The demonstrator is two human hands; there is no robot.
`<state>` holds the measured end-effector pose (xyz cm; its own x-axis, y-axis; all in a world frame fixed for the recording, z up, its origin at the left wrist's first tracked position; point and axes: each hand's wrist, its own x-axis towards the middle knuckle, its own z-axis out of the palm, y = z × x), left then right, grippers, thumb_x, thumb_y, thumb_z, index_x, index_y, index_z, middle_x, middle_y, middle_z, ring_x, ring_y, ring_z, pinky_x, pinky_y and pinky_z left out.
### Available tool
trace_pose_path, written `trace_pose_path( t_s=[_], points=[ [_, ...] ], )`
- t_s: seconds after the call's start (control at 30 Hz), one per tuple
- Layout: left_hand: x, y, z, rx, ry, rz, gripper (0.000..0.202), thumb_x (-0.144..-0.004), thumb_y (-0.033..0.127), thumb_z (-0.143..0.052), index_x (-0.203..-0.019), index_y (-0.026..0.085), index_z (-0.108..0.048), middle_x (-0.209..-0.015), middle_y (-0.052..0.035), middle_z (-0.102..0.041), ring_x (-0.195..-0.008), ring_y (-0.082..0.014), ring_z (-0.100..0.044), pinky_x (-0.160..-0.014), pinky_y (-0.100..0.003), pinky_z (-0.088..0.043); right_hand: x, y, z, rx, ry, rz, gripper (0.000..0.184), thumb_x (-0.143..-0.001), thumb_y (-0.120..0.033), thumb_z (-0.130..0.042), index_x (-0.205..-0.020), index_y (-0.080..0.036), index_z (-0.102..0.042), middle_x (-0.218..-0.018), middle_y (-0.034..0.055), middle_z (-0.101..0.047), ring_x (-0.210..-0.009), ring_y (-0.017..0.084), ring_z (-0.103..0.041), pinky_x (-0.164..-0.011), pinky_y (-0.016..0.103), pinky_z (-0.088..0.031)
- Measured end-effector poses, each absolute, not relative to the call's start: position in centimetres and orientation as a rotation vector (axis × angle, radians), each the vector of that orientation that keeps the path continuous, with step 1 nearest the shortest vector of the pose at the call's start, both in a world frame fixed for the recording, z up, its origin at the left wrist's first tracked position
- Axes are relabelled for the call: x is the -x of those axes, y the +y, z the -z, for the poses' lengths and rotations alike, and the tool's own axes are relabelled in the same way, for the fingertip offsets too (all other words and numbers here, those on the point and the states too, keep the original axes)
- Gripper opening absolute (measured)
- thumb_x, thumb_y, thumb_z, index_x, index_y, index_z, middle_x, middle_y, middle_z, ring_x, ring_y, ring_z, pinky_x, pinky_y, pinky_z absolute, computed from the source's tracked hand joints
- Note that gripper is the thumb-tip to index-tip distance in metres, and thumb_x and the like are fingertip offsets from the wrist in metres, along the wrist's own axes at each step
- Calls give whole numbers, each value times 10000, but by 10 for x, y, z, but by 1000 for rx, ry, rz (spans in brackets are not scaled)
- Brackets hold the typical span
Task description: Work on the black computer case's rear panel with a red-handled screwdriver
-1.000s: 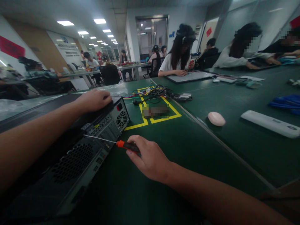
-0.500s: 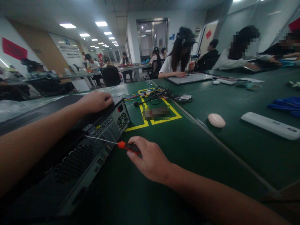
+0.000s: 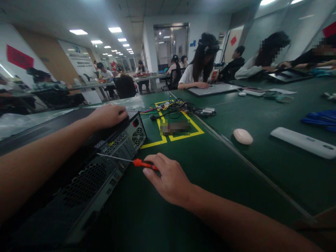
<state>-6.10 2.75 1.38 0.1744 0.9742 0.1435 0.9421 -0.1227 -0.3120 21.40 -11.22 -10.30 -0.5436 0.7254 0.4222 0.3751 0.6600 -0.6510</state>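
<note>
A black computer case (image 3: 78, 117) lies on its side at the left, its grey rear panel with a fan grille (image 3: 138, 135) turned towards the right. On its upper face, near the rear edge, my left hand (image 3: 111, 114) bears down with fingers bent and closed against it. My right hand (image 3: 168, 178) grips the orange and black handle of a screwdriver (image 3: 138, 162) between thumb and fingers. The long thin shaft points left, and its tip reaches the rear panel's edge above a honeycomb vent (image 3: 85, 182). A screw at the tip cannot be made out.
Tangled cables (image 3: 181, 106) and a blurred-out object (image 3: 175, 128) lie by yellow tape (image 3: 186, 135) on the green table. Further right are a pale oval object (image 3: 243, 136), a white bar-shaped device (image 3: 301, 141) and blue material (image 3: 320, 119). Co-workers sit across the table.
The screwdriver's handle has turned slightly in my right hand, showing more orange, while its tip stays at the panel's edge. The view has shifted a little; my left hand keeps its place.
</note>
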Motion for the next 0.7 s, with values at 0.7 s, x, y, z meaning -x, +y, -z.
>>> trace_pose_path(
  t_s=[0.7],
  points=[
    [57, 25, -17, 2125, -1863, -175, 468, -990, 451, -320, -1002, 172, -695, -990, -153, -742, -913, -290, -686, -816, -387, -486, -213, -112, 102, 844, -2171, -700, 269, -1000, -256, -575, -1266, -209, -578, -1083, 80, -704, -878, 225, -682, -766, 377, -511]
  ],
)
